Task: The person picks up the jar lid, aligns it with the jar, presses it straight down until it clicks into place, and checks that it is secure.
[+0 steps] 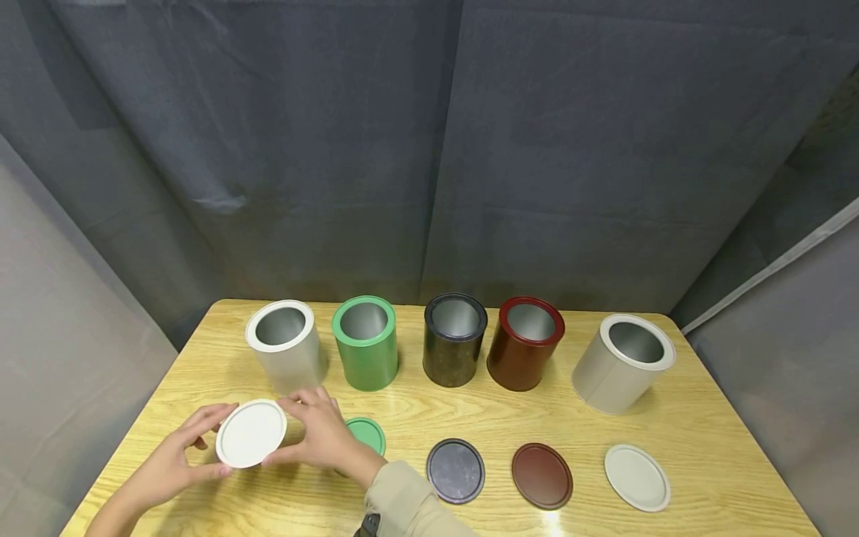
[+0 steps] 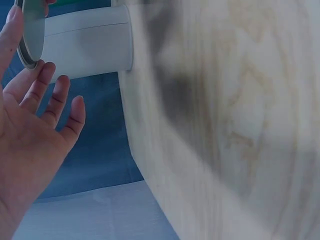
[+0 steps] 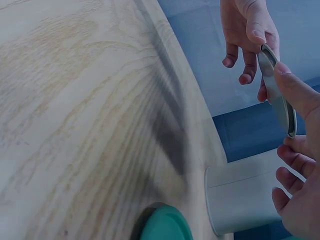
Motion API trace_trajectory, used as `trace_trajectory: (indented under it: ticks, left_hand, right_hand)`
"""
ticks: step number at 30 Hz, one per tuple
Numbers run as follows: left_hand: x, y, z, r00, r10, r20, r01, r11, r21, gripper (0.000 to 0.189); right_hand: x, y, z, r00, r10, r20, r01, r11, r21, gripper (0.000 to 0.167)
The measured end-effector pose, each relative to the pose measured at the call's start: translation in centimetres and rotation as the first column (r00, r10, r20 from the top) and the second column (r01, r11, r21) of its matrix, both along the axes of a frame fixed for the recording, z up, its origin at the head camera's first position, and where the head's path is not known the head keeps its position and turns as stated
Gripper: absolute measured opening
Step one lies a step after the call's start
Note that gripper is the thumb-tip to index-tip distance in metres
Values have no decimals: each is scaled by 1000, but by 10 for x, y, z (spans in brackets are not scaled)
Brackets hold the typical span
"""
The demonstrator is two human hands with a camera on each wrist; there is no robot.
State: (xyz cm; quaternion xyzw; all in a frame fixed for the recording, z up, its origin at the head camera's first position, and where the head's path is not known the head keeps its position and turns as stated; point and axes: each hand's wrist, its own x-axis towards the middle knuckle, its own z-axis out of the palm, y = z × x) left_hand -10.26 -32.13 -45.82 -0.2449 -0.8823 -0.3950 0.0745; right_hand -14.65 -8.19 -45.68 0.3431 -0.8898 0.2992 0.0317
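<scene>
Holding a white lid [image 1: 251, 434] by opposite edges, pinched in the left hand [image 1: 176, 456] and the right hand [image 1: 323, 434] alike. Raised clear of the worktop [image 1: 496, 419], in front of an open white can [image 1: 294, 362]. Noting a green lid [image 1: 367, 433] flat on the worktop, partly hidden in the head view behind the right hand.

The left hand [image 2: 37, 122] is pinching a pale lid [image 2: 34, 32] by its edge; behind it, a pale can [image 2: 90, 42] is standing on the wood-grained surface [image 2: 250, 115], where a blurred shadow [image 2: 179, 97] is falling.
</scene>
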Motion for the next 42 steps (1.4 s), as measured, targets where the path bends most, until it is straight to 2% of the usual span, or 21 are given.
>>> trace_trajectory:
  ticks: [19,26,35,42]
  left_hand:
    - [-14,3,24,998,-21,-60,18,999,-49,81]
    - [-21,3,34,998,-18,-64,14,998,-62,81]
    - [-27,5,46,993,-28,-119,21,998,-56,82]
    - [-31,5,53,993,-28,-113,21,998,-58,83]
  right_hand:
    - [-7,5,21,998,-18,-53,16,999,-32,80]
    - [-14,7,32,999,1,-51,-4,998,-65,77]
    - [-22,6,45,999,-3,-52,2,1000,-24,79]
    - [-29,6,53,999,6,-51,-7,1000,-20,78]
